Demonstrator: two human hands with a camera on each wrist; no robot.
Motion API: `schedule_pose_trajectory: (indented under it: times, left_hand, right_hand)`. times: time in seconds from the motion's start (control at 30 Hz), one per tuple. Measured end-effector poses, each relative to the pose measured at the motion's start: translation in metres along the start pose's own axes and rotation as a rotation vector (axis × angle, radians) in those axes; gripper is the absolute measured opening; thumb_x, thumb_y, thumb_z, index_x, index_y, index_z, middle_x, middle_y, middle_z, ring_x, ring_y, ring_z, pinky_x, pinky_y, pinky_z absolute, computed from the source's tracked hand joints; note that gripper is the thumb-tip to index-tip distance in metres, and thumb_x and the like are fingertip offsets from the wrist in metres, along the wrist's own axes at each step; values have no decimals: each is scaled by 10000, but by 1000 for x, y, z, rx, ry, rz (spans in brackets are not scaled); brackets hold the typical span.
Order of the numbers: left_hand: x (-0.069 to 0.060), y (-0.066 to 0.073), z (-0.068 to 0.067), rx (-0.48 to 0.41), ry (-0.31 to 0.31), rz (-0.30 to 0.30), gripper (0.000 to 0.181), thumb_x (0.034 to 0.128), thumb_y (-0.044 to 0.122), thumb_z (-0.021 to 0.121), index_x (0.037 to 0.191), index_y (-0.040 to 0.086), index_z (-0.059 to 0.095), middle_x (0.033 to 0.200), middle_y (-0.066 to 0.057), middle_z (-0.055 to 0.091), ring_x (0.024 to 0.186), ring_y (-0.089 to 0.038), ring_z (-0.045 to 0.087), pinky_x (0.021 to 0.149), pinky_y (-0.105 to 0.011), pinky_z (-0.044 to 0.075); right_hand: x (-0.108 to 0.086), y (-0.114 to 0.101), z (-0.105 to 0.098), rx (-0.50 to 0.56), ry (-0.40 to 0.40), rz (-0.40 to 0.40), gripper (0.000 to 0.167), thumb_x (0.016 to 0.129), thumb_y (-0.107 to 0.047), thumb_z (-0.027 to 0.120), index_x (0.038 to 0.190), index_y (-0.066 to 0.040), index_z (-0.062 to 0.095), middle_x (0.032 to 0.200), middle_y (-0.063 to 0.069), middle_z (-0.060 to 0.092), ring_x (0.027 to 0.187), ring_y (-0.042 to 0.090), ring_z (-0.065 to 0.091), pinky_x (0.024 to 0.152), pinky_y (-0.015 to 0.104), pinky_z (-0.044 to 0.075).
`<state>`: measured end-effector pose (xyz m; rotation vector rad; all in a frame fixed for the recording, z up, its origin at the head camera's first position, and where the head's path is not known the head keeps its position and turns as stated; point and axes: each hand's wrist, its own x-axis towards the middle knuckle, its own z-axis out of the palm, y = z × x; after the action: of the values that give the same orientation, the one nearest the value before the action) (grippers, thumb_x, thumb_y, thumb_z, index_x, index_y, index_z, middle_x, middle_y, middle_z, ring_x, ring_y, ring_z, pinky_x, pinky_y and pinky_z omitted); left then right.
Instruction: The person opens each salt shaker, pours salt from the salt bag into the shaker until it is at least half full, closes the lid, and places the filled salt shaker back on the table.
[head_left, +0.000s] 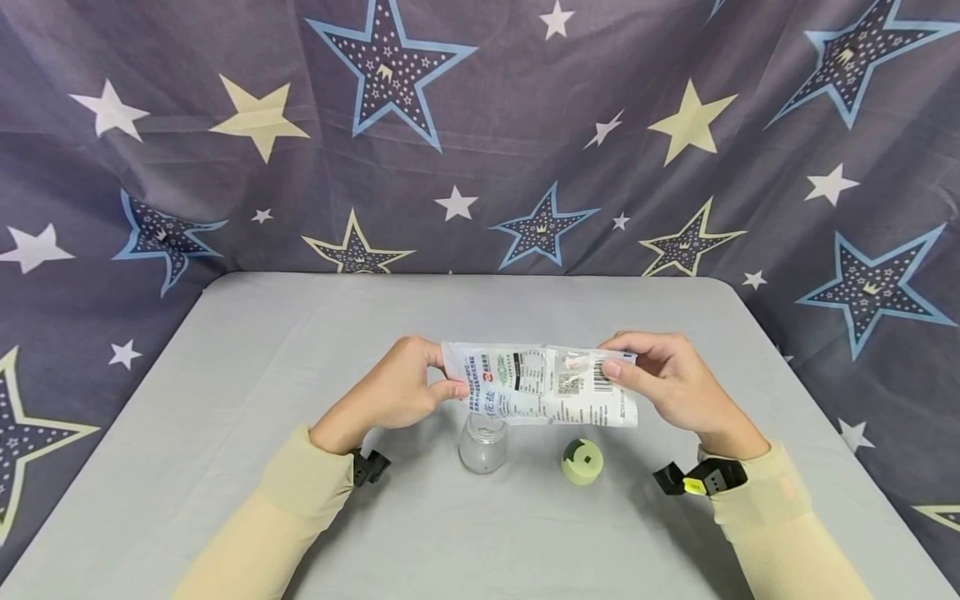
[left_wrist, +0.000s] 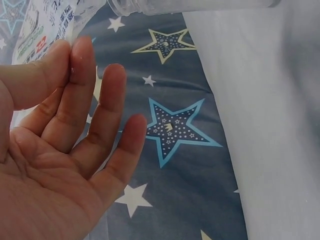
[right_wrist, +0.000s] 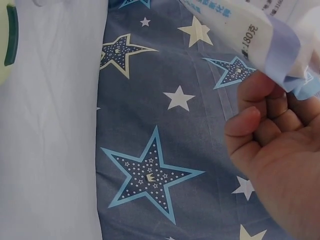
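Left hand [head_left: 405, 387]: pinches the bag's nine-o'clock end;
Right hand [head_left: 671, 379]: grips its three-o'clock end;
Bag [head_left: 536, 387]: held between both, long axis nine-to-three;
Jar [head_left: 483, 450]: four o'clock from the left hand, the nearer one (bag overlaps its top; whether they touch, I cannot tell);
Lid [head_left: 582, 463]: five o'clock from the bag.
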<state>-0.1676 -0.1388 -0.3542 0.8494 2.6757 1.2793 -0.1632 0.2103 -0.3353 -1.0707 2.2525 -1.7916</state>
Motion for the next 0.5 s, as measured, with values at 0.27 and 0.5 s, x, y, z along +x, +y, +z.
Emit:
schedule_pose_trajectory:
  times: [0.27, 0.5]
  left_hand:
    - [1, 1, 2, -17, 5, -1, 54, 872, 60, 800, 899, 108, 799, 900, 34, 777, 946, -160, 715, 917, -425, 535]
    - [0, 1, 3, -11, 9, 6, 61, 875, 63, 799, 927, 95, 806, 902, 19, 781, 945, -166, 722, 906, -419, 544]
  right_hand:
    - [0, 0, 2, 36, -8, -35, 169, 975, 117, 559, 1081, 92, 688, 926, 99, 749, 727, 145, 712, 602, 259, 568]
    - [-1, -2, 4, 26, 6, -21, 173, 974, 112, 566, 1081, 78, 697, 921, 93, 749, 709, 147, 710, 578, 266, 566]
